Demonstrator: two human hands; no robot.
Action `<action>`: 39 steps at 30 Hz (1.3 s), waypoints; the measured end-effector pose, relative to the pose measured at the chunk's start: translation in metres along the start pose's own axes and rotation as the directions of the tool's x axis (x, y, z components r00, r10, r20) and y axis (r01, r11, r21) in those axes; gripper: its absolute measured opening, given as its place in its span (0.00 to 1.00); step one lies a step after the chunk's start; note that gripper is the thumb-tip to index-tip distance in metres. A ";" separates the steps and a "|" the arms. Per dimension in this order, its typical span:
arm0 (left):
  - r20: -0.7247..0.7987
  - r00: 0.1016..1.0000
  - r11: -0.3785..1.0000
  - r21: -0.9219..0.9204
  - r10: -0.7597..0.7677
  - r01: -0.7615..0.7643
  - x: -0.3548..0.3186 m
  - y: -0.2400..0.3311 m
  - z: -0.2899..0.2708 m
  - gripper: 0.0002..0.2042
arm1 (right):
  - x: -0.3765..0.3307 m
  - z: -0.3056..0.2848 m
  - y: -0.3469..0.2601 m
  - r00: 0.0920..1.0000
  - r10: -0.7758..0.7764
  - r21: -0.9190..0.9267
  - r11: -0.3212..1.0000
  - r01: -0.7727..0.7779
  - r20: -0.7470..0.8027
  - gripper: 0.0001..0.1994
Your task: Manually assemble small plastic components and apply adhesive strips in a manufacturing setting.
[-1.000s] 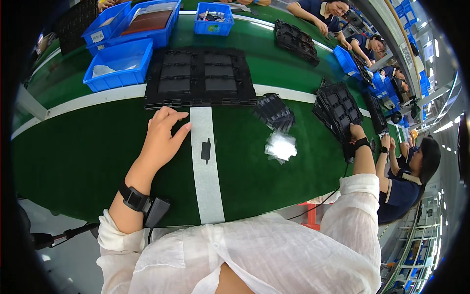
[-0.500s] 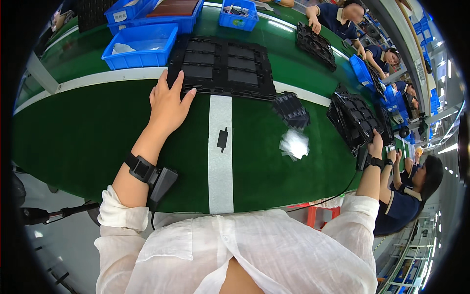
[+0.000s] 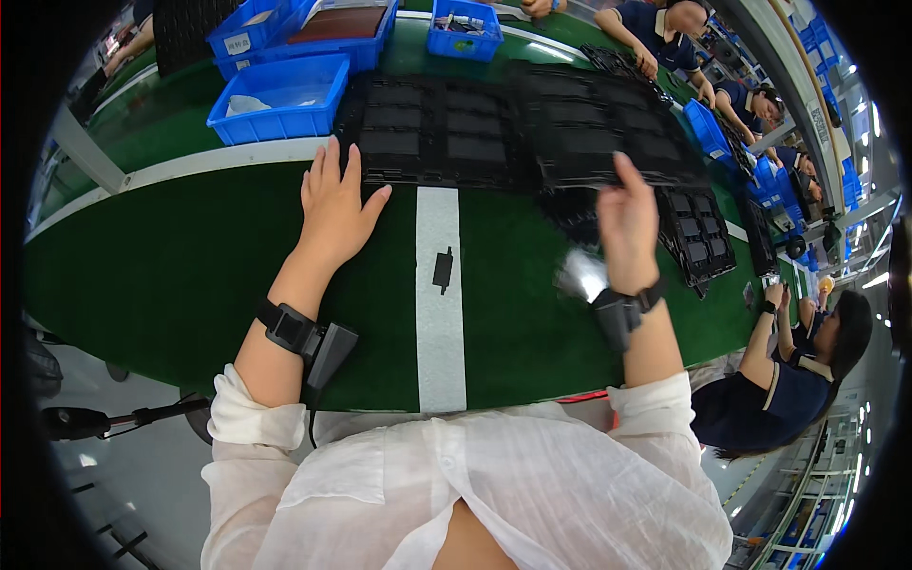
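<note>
My left hand (image 3: 337, 211) lies with fingers spread at the near left edge of a black compartmented tray (image 3: 432, 176). Beside that tray, my right hand (image 3: 629, 223) grips the near edge of a second black tray (image 3: 608, 128), which is blurred by motion and appears tilted. Between my hands, a small flat black piece (image 3: 443, 271) rests on the white strip (image 3: 439, 351) across the green table. A pile of dark strips (image 3: 568, 220) is partly hidden beneath the second tray. Shiny clear film pieces (image 3: 581, 275) lie beside my right wrist.
Another black tray (image 3: 698, 228) sits to the right. A blue bin (image 3: 275, 119) stands beyond my left hand, with more blue bins (image 3: 465, 43) farther back. Co-workers sit along the far side, and a person in a dark shirt (image 3: 769, 399) is close on my right.
My right hand has brought a black tray leftward from the right side to beside the first tray. My left hand stays at the first tray's edge.
</note>
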State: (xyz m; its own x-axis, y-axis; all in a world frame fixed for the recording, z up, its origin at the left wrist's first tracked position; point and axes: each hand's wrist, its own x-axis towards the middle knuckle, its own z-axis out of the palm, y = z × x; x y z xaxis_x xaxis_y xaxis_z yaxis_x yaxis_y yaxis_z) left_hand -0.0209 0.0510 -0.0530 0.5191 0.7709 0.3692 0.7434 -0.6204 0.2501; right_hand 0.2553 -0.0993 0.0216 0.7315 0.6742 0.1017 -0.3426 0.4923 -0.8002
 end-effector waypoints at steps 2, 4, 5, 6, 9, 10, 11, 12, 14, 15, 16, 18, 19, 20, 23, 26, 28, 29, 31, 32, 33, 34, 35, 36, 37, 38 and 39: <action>0.017 1.000 0.999 -0.034 0.010 -0.010 0.000 0.000 -0.005 0.32 | 0.004 0.018 0.035 0.999 0.035 0.095 0.995 -0.038 0.035 0.06; 0.039 0.999 0.998 -0.066 0.008 -0.006 0.000 0.001 -0.006 0.32 | 0.000 0.041 0.053 0.992 0.113 0.156 0.980 -0.121 0.061 0.07; 0.024 1.000 0.988 -0.153 -0.004 0.008 0.000 0.000 -0.006 0.32 | -0.005 0.057 0.061 0.991 0.089 0.203 0.973 -0.108 0.101 0.07; 0.008 1.000 0.971 -0.239 -0.018 0.019 -0.001 0.001 -0.007 0.32 | -0.005 0.065 0.072 0.984 0.118 0.228 0.962 -0.147 0.136 0.07; 0.010 0.999 0.955 -0.294 -0.042 0.043 0.000 0.006 -0.012 0.36 | -0.006 0.078 0.099 0.980 0.167 0.220 0.957 -0.188 0.109 0.07; 0.007 0.999 0.944 -0.325 -0.051 0.050 -0.001 0.005 -0.011 0.37 | -0.011 0.082 0.106 0.978 0.179 0.217 0.956 -0.199 0.112 0.07; 0.007 0.999 0.937 -0.346 -0.041 0.041 -0.001 0.003 -0.010 0.38 | -0.014 0.084 0.111 0.964 0.236 0.219 0.941 -0.258 0.121 0.07; 0.008 0.999 0.937 -0.346 -0.048 0.048 -0.001 0.002 -0.009 0.38 | -0.017 0.086 0.113 0.947 0.293 0.221 0.923 -0.316 0.128 0.08; -0.023 0.999 0.933 -0.359 -0.029 0.019 -0.001 0.003 -0.010 0.38 | -0.026 0.087 0.110 0.934 0.320 0.148 0.928 -0.343 0.158 0.08; -0.018 0.999 0.932 -0.363 -0.034 0.025 -0.001 0.001 -0.008 0.38 | -0.029 0.085 0.103 0.870 0.429 0.048 0.891 -0.452 0.242 0.09; -0.033 0.999 0.928 -0.373 -0.025 0.011 0.000 -0.002 -0.007 0.38 | -0.034 0.087 0.093 0.782 0.537 -0.061 0.834 -0.548 0.316 0.10; -0.041 0.999 0.921 -0.389 -0.022 0.005 0.000 -0.004 -0.005 0.38 | -0.038 0.086 0.073 0.654 0.686 -0.246 0.726 -0.642 0.318 0.14; -0.049 0.998 0.917 -0.400 -0.036 0.013 0.000 -0.006 -0.005 0.37 | -0.038 0.084 0.065 0.547 0.753 -0.440 0.657 -0.612 0.366 0.14; -0.057 0.997 0.912 -0.410 -0.049 0.021 0.000 -0.006 -0.006 0.36 | -0.037 0.081 0.061 0.428 0.817 -0.615 0.574 -0.540 0.387 0.14; 0.004 0.998 0.919 -0.390 -0.057 0.054 0.002 0.000 -0.013 0.36 | -0.022 0.063 0.052 0.806 0.460 -0.737 0.675 -0.044 0.373 0.12; -0.051 0.998 0.951 -0.307 -0.044 0.026 0.005 0.002 -0.010 0.35 | 0.004 0.037 0.050 0.633 -0.154 -0.649 -0.259 0.715 0.759 0.13; -0.023 0.996 0.957 -0.281 -0.084 0.074 0.007 0.000 -0.013 0.33 | 0.006 0.021 0.055 0.732 -0.033 -0.716 -0.247 0.653 0.680 0.17; 0.000 0.992 0.960 -0.253 -0.126 0.122 0.009 -0.001 -0.013 0.32 | 0.004 0.015 0.059 0.773 0.003 -0.756 -0.208 0.621 0.634 0.19; -0.004 0.995 0.953 -0.288 -0.103 0.097 0.016 -0.010 -0.008 0.31 | -0.001 0.013 0.056 0.828 0.111 -0.820 -0.119 0.559 0.549 0.22; -0.009 0.997 0.944 -0.322 -0.082 0.075 0.018 -0.014 -0.008 0.30 | -0.001 0.016 0.056 0.829 0.112 -0.822 -0.116 0.558 0.547 0.22; -0.018 0.995 0.947 -0.310 -0.098 0.087 0.019 -0.017 -0.007 0.28 | 0.000 0.018 0.057 0.820 0.120 -0.816 -0.094 0.571 0.560 0.22; -0.012 0.996 0.947 -0.312 -0.091 0.082 0.020 -0.016 -0.009 0.28 | 0.000 0.018 0.056 0.815 0.125 -0.813 -0.077 0.577 0.566 0.22; 0.024 0.994 0.935 -0.338 -0.106 0.108 0.021 -0.015 -0.011 0.27 | -0.001 0.018 0.055 0.820 0.123 -0.818 -0.078 0.570 0.559 0.22; 0.061 0.991 0.922 -0.363 -0.122 0.136 0.021 -0.014 -0.014 0.27 | -0.004 0.018 0.054 0.819 0.156 -0.820 -0.076 0.567 0.552 0.22; 0.072 0.990 0.923 -0.359 -0.120 0.138 0.019 -0.014 -0.020 0.27 | -0.004 0.018 0.052 0.816 0.186 -0.820 -0.073 0.567 0.548 0.23; 0.073 0.991 0.924 -0.358 -0.116 0.135 0.017 -0.016 -0.018 0.27 | -0.004 0.016 0.052 0.818 0.184 -0.822 -0.073 0.564 0.545 0.23; 0.052 0.994 0.945 -0.309 -0.097 0.108 0.015 -0.019 -0.014 0.27 | -0.004 0.014 0.052 0.818 0.192 -0.823 -0.073 0.563 0.542 0.23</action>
State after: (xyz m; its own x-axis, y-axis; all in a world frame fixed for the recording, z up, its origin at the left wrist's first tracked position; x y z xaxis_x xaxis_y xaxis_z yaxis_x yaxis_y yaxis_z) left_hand -0.0332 0.0726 -0.0402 0.4654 0.8340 0.2965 0.6286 -0.5473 0.5526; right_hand 0.2263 -0.0680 -0.0121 0.2127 0.9447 0.2497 0.9222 -0.1097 -0.3708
